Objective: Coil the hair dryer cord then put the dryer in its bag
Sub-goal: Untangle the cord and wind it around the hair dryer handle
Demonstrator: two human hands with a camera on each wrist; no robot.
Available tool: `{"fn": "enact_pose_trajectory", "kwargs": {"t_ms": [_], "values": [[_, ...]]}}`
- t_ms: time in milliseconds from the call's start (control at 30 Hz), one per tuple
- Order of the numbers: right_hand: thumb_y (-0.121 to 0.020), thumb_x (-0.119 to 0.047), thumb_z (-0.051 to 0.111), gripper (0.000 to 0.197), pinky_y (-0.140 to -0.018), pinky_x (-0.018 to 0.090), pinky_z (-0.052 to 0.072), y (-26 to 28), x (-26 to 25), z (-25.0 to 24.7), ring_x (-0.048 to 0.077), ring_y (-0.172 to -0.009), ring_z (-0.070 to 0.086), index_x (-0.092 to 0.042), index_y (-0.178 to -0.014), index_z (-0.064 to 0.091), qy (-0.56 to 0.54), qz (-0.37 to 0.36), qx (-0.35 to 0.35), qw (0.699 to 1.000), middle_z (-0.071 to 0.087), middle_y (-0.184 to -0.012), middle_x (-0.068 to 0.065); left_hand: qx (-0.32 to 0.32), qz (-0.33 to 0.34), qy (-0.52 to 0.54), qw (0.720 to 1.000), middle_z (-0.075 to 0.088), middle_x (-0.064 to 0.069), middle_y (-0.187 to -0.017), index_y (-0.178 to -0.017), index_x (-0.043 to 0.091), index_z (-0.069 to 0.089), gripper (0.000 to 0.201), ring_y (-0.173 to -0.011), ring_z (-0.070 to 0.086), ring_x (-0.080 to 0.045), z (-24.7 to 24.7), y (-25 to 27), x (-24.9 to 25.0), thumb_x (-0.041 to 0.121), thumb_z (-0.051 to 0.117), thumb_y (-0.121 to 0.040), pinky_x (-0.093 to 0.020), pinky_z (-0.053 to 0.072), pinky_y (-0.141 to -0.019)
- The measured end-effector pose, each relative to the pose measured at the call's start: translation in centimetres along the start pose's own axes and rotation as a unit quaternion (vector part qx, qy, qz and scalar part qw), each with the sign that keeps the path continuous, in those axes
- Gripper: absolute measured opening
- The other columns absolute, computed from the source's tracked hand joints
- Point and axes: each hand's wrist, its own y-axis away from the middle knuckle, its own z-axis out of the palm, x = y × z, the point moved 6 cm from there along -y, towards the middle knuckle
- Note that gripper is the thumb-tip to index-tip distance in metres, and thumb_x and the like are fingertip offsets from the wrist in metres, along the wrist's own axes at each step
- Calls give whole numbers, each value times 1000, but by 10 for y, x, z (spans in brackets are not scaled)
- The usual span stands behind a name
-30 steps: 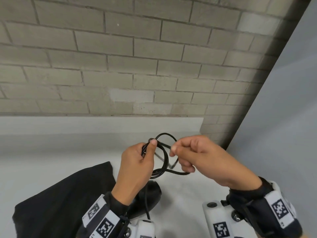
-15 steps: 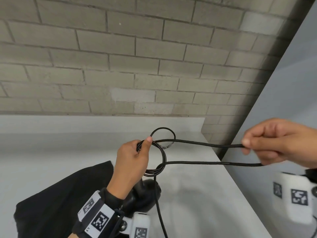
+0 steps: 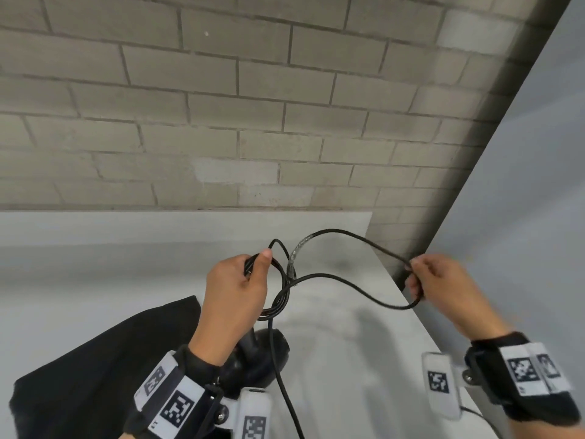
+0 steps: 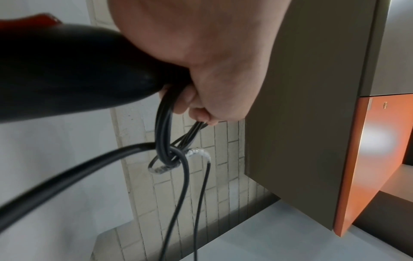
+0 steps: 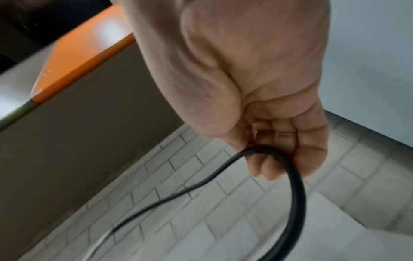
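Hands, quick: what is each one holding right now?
Left hand: closed, gripping the coiled loops of the cord and the hair dryer.
Right hand: closed, pinching a loop of the cord.

Head view above, 2 wrist close-ups

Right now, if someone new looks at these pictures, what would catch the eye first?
The black cord strikes first, looping mid-frame between both hands above the white counter. The left hand holds the finished coils, while the right hand pinches a new loop at the right. The black bag lies at lower left, beside the dryer.
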Motion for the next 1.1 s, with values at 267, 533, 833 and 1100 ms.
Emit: {"fn": "enact_pose_trajectory", "kwargs": {"t_ms": [267, 533, 833, 1100], "values": [[-86, -20, 71, 31, -78, 27, 45, 85, -19, 85, 16, -87, 54, -21, -105, 46, 79, -169, 35, 982, 50, -99, -1, 8, -15, -11, 1000, 21, 7, -40, -53, 15, 26, 58, -43, 25, -13, -4, -2, -5, 35, 55, -99, -20, 27, -45], [-83, -69, 45, 38, -88, 21, 45, 172, -40, 158, -1, -90, 59, -37, -98, 57, 124, -85, -423, 894, 63, -94, -17, 12, -22, 3, 1000, 23, 8, -40, -52, 15, 27, 58, -43, 27, -13, -4, -1, -5, 34, 56, -99, -18, 29, -45], [-95, -55, 43, 32, -77, 12, 40, 143, -45, 117, -6, -78, 56, -35, -79, 61, 160, -115, -382, 903, 54, -69, -16, 14, -22, 31, 999, 27, 10, -40, -52, 17, 29, 56, -42, 27, -10, -5, 2, -6, 34, 54, -99, -18, 28, -44], [-94, -44, 53, 31, -49, 18, 29, 122, -84, 69, 6, -47, 33, -19, -75, 58, 2, -148, -258, 955, 41, -50, -9, 15, -39, 42, 998, 26, 9, -40, -52, 18, 29, 56, -43, 26, -10, -7, 1, -7, 36, 53, -99, -19, 26, -47]]}}
